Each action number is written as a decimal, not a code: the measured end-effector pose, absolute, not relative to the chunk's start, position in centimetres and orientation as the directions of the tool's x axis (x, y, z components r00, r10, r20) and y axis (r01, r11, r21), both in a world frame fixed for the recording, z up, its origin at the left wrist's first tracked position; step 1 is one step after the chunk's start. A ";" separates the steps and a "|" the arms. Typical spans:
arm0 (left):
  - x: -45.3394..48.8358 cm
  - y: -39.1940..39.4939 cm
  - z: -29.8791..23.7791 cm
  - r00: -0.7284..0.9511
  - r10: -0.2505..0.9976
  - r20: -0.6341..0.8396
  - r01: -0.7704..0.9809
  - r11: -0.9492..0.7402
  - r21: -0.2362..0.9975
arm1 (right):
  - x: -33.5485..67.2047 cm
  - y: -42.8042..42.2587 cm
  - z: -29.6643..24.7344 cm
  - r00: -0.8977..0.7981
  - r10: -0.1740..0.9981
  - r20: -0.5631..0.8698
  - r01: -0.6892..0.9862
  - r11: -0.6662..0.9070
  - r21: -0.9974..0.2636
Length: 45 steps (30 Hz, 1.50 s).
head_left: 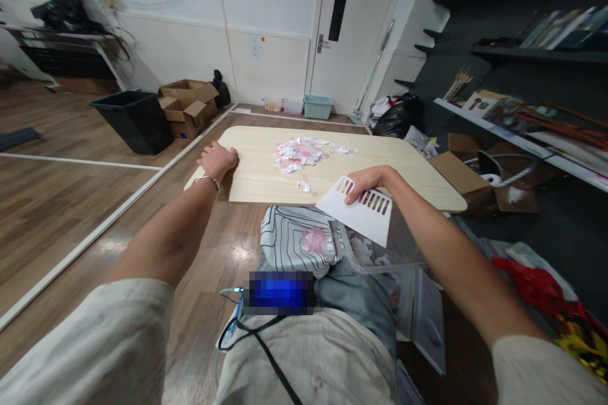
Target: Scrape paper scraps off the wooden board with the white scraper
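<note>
My right hand [365, 183] is closed on a flat white sheet with a row of long slots [365, 218], its thumb over the slotted edge. The sheet tilts above the near edge of a pale wooden table [256, 171]. Under it is a clear plastic box [380, 269] with white scraps inside. My left hand [217, 159] rests at the table's left end, fingers spread, holding nothing. A pile of white and pink paper scraps [299, 153] lies mid-table, and a small scrap [304, 186] lies nearer me. On my lap is a striped cloth [285, 240] with a pink patch.
To the left stand a black bin [137, 123] and cardboard boxes [187, 107]. Near the door sits a light blue basket [318, 107]. At right are an open carton [468, 168] and dark shelves [536, 54]. A blurred-out device [278, 293] with cables lies at my waist.
</note>
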<state>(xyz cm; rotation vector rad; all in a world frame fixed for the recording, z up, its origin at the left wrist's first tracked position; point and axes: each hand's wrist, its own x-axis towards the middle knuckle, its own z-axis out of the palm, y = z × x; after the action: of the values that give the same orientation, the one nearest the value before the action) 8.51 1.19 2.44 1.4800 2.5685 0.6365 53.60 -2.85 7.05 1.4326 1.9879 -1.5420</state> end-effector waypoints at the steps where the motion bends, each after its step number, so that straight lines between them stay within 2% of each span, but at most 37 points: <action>1: 8.5 1.1 2.5 -0.518 0.848 0.110 0.801 0.436 0.409 | 53.9 -2.9 7.0 -0.498 0.549 -0.671 0.787 -0.040 -0.616; 7: 8.8 0.9 2.8 -0.518 0.849 0.106 0.798 0.435 0.416 | 55.6 -4.0 7.1 -0.564 0.617 -0.550 0.630 -0.110 -0.769; 13: 8.9 0.7 2.9 -0.519 0.847 0.112 0.794 0.430 0.429 | 54.8 -3.8 7.3 -0.509 0.611 -0.606 0.649 -0.190 -0.736; 20: 8.8 0.8 2.5 -0.519 0.844 0.135 0.793 0.416 0.445 | 54.3 -3.8 7.5 -0.407 0.692 -0.596 0.590 -0.299 -0.750; 28: 8.8 0.8 2.6 -0.518 0.848 0.112 0.796 0.430 0.426 | 52.3 -2.8 7.9 -0.328 0.616 -0.716 0.796 -0.228 -0.561; 39: 8.7 0.7 2.7 -0.512 0.851 0.115 0.801 0.424 0.424 | 52.1 -2.8 7.8 -0.326 0.607 -0.725 0.822 -0.196 -0.534; 45: 8.5 1.0 2.6 -0.512 0.851 0.118 0.801 0.423 0.424 | 53.0 -3.0 7.4 -0.348 0.675 -0.650 0.800 -0.149 -0.582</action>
<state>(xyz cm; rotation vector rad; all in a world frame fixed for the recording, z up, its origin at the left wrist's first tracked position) 8.51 0.97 2.62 1.4878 2.5520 0.6627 53.01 -3.02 7.39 1.7163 1.9638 -1.5176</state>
